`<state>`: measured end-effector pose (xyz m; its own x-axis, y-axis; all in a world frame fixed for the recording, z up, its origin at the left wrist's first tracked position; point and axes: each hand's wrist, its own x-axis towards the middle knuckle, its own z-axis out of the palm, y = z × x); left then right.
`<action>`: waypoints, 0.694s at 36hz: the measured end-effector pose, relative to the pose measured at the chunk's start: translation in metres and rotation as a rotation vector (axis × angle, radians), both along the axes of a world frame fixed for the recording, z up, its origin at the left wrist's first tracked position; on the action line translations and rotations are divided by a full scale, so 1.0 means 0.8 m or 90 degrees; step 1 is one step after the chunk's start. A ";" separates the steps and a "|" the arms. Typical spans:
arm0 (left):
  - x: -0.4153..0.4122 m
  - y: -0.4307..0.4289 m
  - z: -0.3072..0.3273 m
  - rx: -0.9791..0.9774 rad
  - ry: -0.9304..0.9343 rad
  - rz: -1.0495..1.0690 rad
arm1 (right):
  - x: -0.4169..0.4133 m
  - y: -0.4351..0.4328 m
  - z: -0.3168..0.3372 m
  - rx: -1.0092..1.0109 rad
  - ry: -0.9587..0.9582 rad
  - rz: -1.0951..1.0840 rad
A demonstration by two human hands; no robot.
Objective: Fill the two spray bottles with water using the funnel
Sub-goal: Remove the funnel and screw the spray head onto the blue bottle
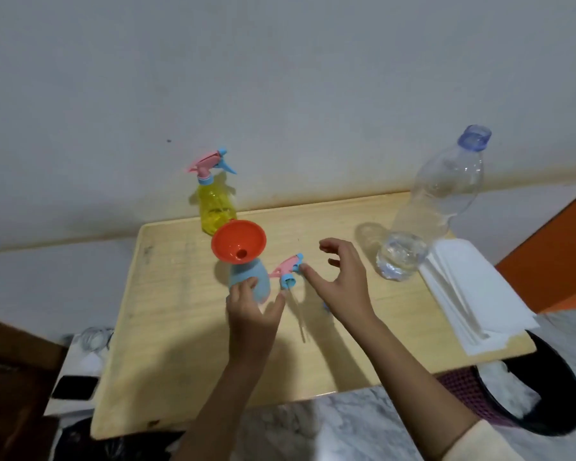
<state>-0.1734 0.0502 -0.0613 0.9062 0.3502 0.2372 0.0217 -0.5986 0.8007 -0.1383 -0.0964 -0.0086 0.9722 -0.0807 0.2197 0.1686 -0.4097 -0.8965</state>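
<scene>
A light blue spray bottle (250, 282) stands on the wooden table (180, 327) with an orange funnel (238, 241) set in its neck. My left hand (253, 311) grips the blue bottle low on its body. Its pink and blue spray head (288, 269) lies on the table just right of it, the dip tube pointing toward me. My right hand (341, 277) hovers open beside that spray head, fingers spread. A yellow spray bottle (216, 207) with its pink and blue head on stands at the table's far edge.
A large clear water bottle (429, 207), uncapped and mostly drained, stands at the right rear. A stack of white paper towels (473, 294) lies along the right edge. A small blue cap (326, 307) shows by my right wrist. A black round object (546, 394) sits lower right.
</scene>
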 end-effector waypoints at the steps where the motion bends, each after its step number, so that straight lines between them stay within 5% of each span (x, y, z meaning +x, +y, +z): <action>1: -0.002 0.015 -0.002 -0.020 0.027 0.024 | 0.002 0.017 0.002 -0.001 0.011 0.029; 7: 0.026 0.079 -0.009 -0.123 0.054 -0.011 | 0.026 0.093 0.009 -0.066 0.061 0.142; 25: 0.062 0.096 -0.022 -0.214 0.078 -0.172 | 0.036 0.133 0.003 -0.074 0.058 0.077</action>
